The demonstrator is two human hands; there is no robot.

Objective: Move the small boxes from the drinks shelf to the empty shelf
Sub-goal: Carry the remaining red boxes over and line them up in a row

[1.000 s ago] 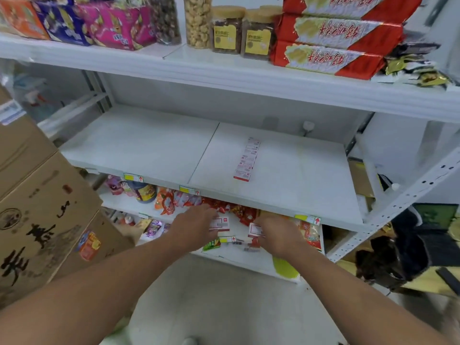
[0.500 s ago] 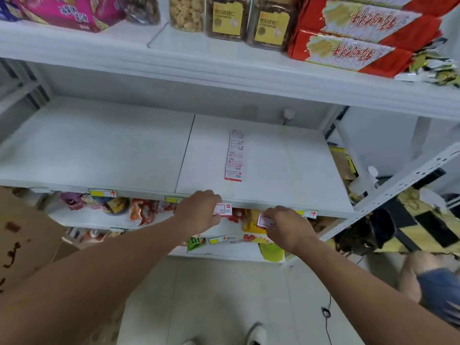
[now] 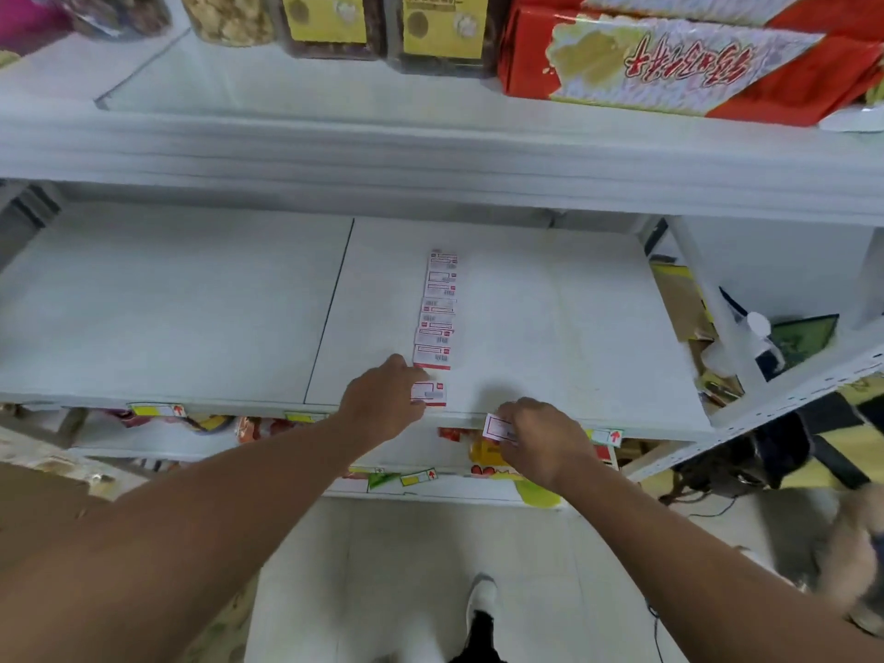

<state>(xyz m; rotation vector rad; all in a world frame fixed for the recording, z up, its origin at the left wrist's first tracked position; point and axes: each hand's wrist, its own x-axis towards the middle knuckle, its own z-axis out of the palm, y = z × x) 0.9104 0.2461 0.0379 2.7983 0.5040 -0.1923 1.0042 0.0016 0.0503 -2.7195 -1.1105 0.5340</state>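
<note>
A row of several small white-and-red boxes (image 3: 437, 311) runs front to back on the white middle shelf (image 3: 191, 308). My left hand (image 3: 382, 399) rests on the shelf just in front of that row, fingers closed on one small box (image 3: 429, 392) that touches the board. My right hand (image 3: 540, 440) hovers at the shelf's front edge, holding another small box (image 3: 497, 428) by its side. The lower shelf (image 3: 430, 488) under my hands holds coloured snack packets.
The top shelf (image 3: 430, 150) carries jars (image 3: 330, 21) and red boxes (image 3: 669, 64) close overhead. A slanted white rack post (image 3: 717, 323) stands at the right, with cardboard and bottles behind it. Brown cartons (image 3: 43, 495) sit at the left. My shoe (image 3: 480, 598) shows on the tiled floor.
Both hands rose from the lower shelf with a box each. The left hand now reaches onto the middle shelf, its box down at the front end of the row.
</note>
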